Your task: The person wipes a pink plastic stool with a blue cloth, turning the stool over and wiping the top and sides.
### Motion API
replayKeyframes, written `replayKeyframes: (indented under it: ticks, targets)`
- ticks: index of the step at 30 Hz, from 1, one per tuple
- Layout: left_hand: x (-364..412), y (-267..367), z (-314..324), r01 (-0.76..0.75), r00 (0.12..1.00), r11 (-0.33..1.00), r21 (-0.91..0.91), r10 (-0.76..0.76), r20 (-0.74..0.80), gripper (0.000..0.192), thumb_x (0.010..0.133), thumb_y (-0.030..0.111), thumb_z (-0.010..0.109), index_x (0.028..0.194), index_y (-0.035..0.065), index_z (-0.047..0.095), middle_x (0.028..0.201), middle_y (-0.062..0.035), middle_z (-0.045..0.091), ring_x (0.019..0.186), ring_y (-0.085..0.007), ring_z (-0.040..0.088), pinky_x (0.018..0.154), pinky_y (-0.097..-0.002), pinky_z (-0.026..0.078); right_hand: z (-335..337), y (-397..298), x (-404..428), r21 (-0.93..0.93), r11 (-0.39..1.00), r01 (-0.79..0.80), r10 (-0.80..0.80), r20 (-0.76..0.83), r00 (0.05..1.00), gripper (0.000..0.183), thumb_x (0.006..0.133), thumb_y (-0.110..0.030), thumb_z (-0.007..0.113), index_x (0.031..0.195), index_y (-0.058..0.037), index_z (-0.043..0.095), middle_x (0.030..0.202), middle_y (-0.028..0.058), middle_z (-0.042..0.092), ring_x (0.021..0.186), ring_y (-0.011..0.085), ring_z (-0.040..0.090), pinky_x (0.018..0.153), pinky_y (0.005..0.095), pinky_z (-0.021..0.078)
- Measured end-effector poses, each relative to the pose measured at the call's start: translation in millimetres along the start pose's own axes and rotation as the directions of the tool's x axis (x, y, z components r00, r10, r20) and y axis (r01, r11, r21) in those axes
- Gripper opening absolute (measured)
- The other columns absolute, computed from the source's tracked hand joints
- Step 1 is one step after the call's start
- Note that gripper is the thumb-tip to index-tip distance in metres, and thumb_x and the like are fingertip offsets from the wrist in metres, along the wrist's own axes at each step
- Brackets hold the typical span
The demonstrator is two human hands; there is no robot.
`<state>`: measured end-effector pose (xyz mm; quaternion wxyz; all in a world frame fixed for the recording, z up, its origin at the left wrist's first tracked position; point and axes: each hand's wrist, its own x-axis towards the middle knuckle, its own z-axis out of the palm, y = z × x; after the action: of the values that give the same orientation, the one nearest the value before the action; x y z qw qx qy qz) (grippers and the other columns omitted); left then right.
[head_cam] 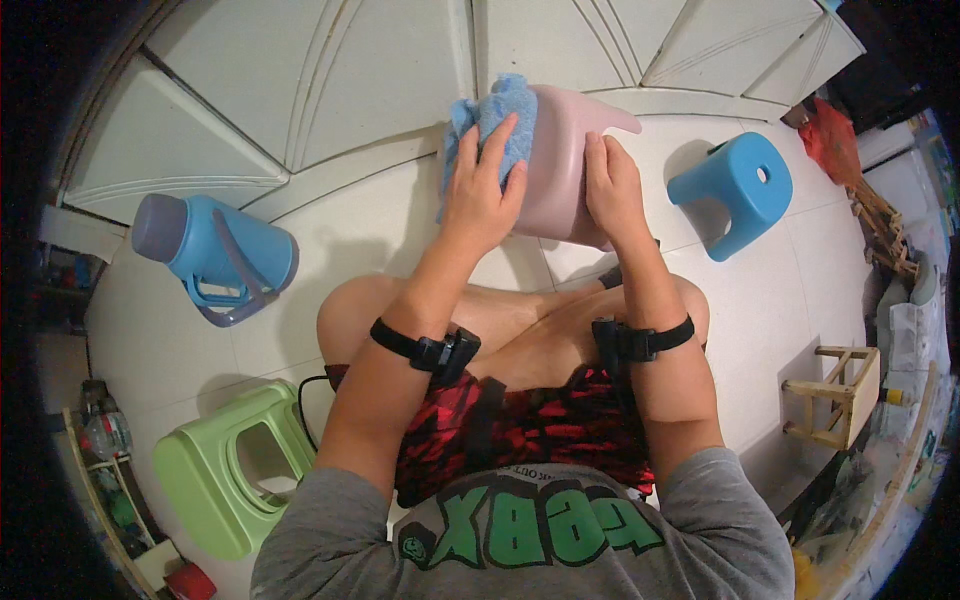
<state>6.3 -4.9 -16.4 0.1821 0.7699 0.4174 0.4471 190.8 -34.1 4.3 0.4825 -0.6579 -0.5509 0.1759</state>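
Note:
In front of my crossed legs a pink plastic stool (555, 161) is held up on its side, its legs pointing right. My left hand (484, 187) presses a blue terry cloth (506, 112) onto the stool's left face, fingers spread over the folds. Part of the cloth hangs down past that face. My right hand (615, 180) grips the stool's near right edge, with the fingertips hidden behind the plastic.
A blue vacuum flask (232, 244) stands at left, with a green plastic stool (210, 480) nearer me. To the right are a blue plastic stool (754, 176) and a small wooden stool (855, 397). White cabinet doors (390, 75) border the tiled floor (360, 217) ahead.

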Motion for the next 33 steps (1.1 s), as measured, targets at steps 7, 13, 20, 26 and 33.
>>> replayKeyframes:
  ticks: [7, 13, 20, 26, 33]
  targets:
    - [-3, 16, -1, -0.224, 0.974, 0.974, -0.025, 0.224, 0.008, 0.057, 0.093, 0.021, 0.064, 0.147, 0.0164, 0.05, 0.146, -0.0278, 0.045, 0.126, -0.0491, 0.051, 0.107, -0.0512, 0.043, -2, 0, 0, -0.01, 1.0, 0.002, -0.002, -0.006, 1.0, 0.046, 0.106, -0.036, 0.048, 0.087, 0.0039, 0.059, 0.08, 0.0315, 0.064, 0.078, 0.05, 0.065, 0.069, 0.0519, 0.0488]
    - [-3, 21, 0, -0.324, 0.946, 0.944, -0.062, 0.324, -0.009, 0.055, 0.092, 0.018, 0.064, 0.146, 0.016, 0.052, 0.147, -0.029, 0.044, 0.128, -0.0504, 0.05, 0.108, -0.0518, 0.042, 1, 5, 2, -0.002, 1.0, 0.02, -0.02, -0.017, 1.0, 0.046, 0.106, -0.036, 0.047, 0.086, 0.0036, 0.058, 0.081, 0.0323, 0.064, 0.078, 0.0507, 0.064, 0.069, 0.0522, 0.0484]
    - [-3, 9, 3, -0.203, 0.979, 0.978, -0.047, 0.203, -0.006, 0.057, 0.094, 0.019, 0.063, 0.149, 0.0156, 0.047, 0.146, -0.0312, 0.043, 0.129, -0.0513, 0.049, 0.108, -0.0529, 0.041, 1, 4, 2, 0.005, 1.0, 0.019, -0.019, -0.019, 1.0, 0.045, 0.106, -0.035, 0.047, 0.086, 0.0033, 0.059, 0.08, 0.0313, 0.064, 0.078, 0.0498, 0.064, 0.069, 0.0519, 0.0481]
    - [0, -5, 2, -0.058, 0.998, 0.998, 0.011, 0.058, 0.014, 0.057, 0.095, 0.022, 0.062, 0.149, 0.015, 0.046, 0.143, -0.0314, 0.045, 0.127, -0.0505, 0.048, 0.109, -0.0537, 0.04, 2, 6, 2, 0.007, 1.0, -0.007, 0.007, -0.009, 1.0, 0.044, 0.106, -0.035, 0.048, 0.086, 0.0034, 0.059, 0.078, 0.0306, 0.063, 0.075, 0.0481, 0.064, 0.068, 0.051, 0.0481]
    - [-2, 3, -2, -0.024, 0.999, 0.999, 0.029, 0.023, 0.037, 0.057, 0.094, 0.024, 0.063, 0.148, 0.0148, 0.047, 0.142, -0.0314, 0.045, 0.127, -0.0508, 0.048, 0.108, -0.0537, 0.04, 0, 4, 1, 0.018, 1.0, 0.005, -0.005, -0.012, 1.0, 0.045, 0.106, -0.035, 0.048, 0.085, 0.0038, 0.058, 0.079, 0.0313, 0.063, 0.074, 0.0484, 0.065, 0.066, 0.0511, 0.0481]
